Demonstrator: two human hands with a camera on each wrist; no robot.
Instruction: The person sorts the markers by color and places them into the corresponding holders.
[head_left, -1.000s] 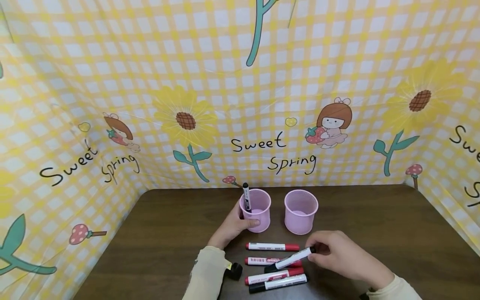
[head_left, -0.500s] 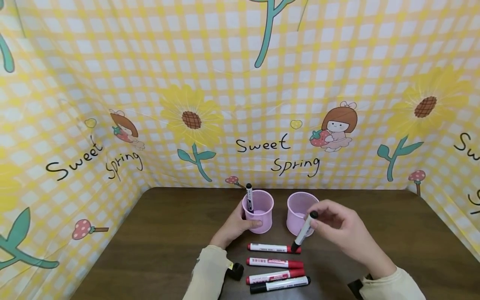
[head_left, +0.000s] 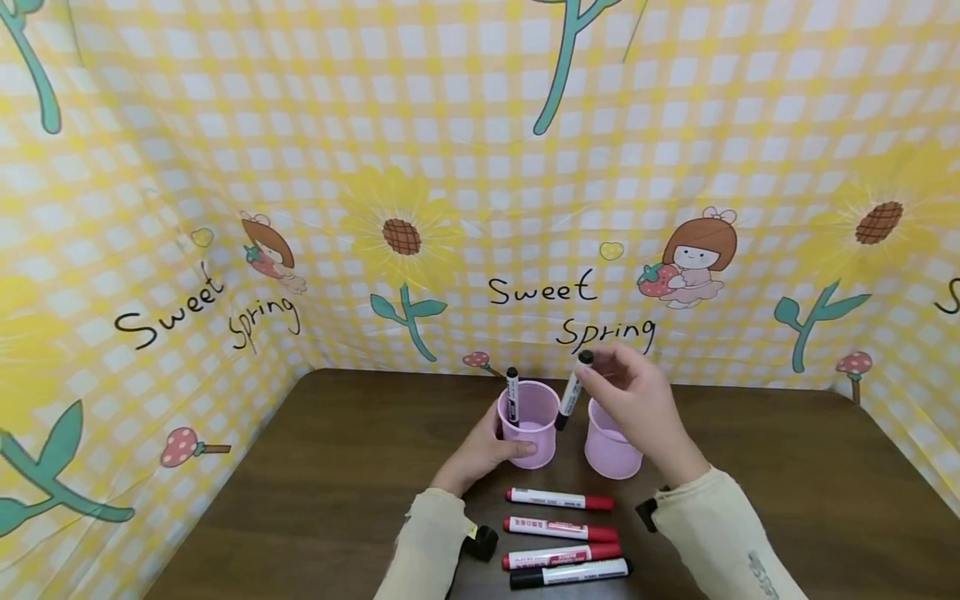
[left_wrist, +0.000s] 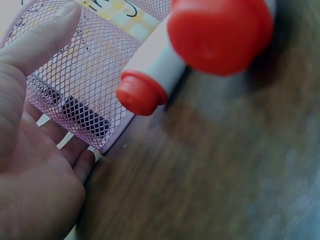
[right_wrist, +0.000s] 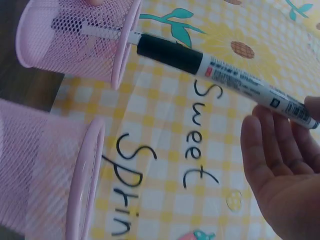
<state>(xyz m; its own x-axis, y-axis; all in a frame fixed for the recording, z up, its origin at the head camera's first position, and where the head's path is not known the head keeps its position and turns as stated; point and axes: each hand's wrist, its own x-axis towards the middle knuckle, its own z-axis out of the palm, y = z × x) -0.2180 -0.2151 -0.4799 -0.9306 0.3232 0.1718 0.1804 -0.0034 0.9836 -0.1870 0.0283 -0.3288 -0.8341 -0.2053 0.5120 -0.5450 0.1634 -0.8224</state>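
Observation:
My left hand (head_left: 480,450) grips the left pink mesh pen cup (head_left: 542,450), its thumb across the front. One black-capped marker (head_left: 513,396) stands inside that cup, leaning on its left side. My right hand (head_left: 637,400) pinches a second black marker (head_left: 572,396) by its upper end, tilted with the black cap down, just right of the left cup's rim. In the right wrist view this held marker (right_wrist: 230,77) is apart from the hand's other fingers only at its capped end. Behind and below the right hand is the right pink cup (head_left: 613,454), partly hidden by it.
Several markers lie in rows on the brown table (head_left: 315,483) before the cups: red ones such as the nearest-to-cup red marker (head_left: 558,499), and a black marker (head_left: 570,573) at the front. A yellow checked cloth (head_left: 450,167) hangs behind.
My right hand has lifted the black marker from above the lying markers, carrying it up and left past the right cup to the left cup's rim. My left hand keeps its hold.

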